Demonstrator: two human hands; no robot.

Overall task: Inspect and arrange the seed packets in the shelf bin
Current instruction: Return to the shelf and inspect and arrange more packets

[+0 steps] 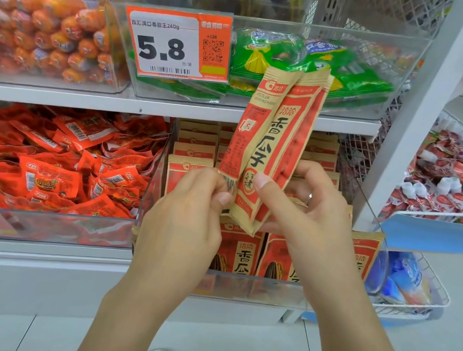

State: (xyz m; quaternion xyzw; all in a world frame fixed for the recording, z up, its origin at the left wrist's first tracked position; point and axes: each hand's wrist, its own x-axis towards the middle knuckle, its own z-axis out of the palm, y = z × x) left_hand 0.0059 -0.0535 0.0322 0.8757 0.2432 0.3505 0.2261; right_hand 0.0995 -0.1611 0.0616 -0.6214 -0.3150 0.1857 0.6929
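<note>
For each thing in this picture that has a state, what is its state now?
Held packets: lifted above the bin, upright, tilted a little right, pinched at the lower end.
Left hand: grip on the packets' lower left edge.
Right hand: grip on the packets, thumb in front.
Seed bin: holds more packets, standing upright.

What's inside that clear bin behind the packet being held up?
The clear bin holds more tan and red seed packets, standing upright in rows. The held packet, gripped by the left hand and right hand, covers the middle rows.
</note>
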